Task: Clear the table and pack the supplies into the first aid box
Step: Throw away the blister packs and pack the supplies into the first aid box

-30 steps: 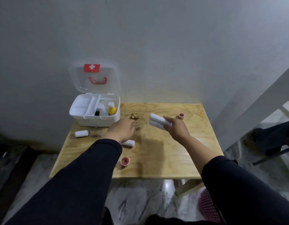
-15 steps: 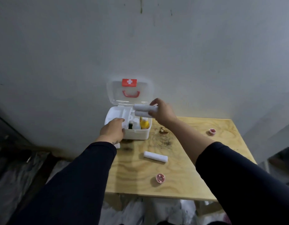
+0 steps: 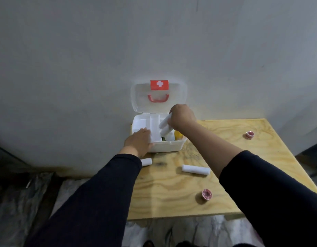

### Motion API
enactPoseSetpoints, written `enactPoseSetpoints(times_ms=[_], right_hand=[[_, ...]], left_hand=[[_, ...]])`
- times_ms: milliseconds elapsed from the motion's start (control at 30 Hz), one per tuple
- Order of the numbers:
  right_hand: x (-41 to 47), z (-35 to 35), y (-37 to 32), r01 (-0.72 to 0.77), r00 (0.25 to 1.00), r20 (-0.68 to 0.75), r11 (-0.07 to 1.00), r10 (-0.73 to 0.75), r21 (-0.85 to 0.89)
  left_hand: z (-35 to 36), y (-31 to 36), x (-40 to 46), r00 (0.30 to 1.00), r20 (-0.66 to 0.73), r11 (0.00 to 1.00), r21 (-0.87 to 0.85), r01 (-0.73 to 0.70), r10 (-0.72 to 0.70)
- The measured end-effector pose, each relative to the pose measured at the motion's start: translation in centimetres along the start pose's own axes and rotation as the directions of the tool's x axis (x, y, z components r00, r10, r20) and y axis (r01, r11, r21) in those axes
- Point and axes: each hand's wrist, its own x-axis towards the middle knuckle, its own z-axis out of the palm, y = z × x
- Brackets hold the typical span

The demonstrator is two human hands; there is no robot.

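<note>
The white first aid box [image 3: 169, 147] stands open at the table's back left corner, its clear lid [image 3: 158, 97] leaning on the wall. My right hand [image 3: 181, 117] holds two white bandage rolls [image 3: 165, 126] tilted down into the box's right compartment, above a yellow bottle [image 3: 178, 134]. My left hand [image 3: 139, 141] rests on the box's front left corner and inner tray [image 3: 145, 124]. On the table lie a bandage roll [image 3: 196, 169], another roll [image 3: 146, 161] partly under my left sleeve, and two small pink tape rolls [image 3: 206, 193], [image 3: 250, 134].
The wooden table [image 3: 243, 175] stands against a grey wall. Its left edge runs just below the box, its front edge under the near tape roll. Marble floor shows below; dark clutter lies at the far left.
My right hand has lowered the two bandage rolls from above the box down into its right compartment. My left hand has slid onto the box's front left corner.
</note>
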Motion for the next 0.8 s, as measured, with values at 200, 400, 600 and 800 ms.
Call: enactPoseSetpoints(times_ms=[200,400,600,800], right_hand=[[0.8,0.2,-0.9,0.021,0.999,0.029,0.986,-0.017,-0.163],[0.8,1.2,-1.4,0.022,1.000,0.004,0.983,-0.021,-0.182],[1.5,1.5,-1.4,0.030,0.998,-0.045,0.995,-0.035,-0.098],[1.0,2.0,-0.9,0.029,0.999,-0.029,0.989,-0.033,-0.143]], left_hand=[[0.7,-0.8,0.3,0.999,0.008,0.998,0.043,-0.050,0.050],[0.4,-0.7,0.5,0.998,0.023,0.995,0.076,-0.061,0.059],[0.5,-0.7,1.0,0.998,0.055,0.992,0.115,-0.045,0.039],[0.4,-0.6,1.0,0.998,0.053,0.993,0.107,-0.048,0.043]])
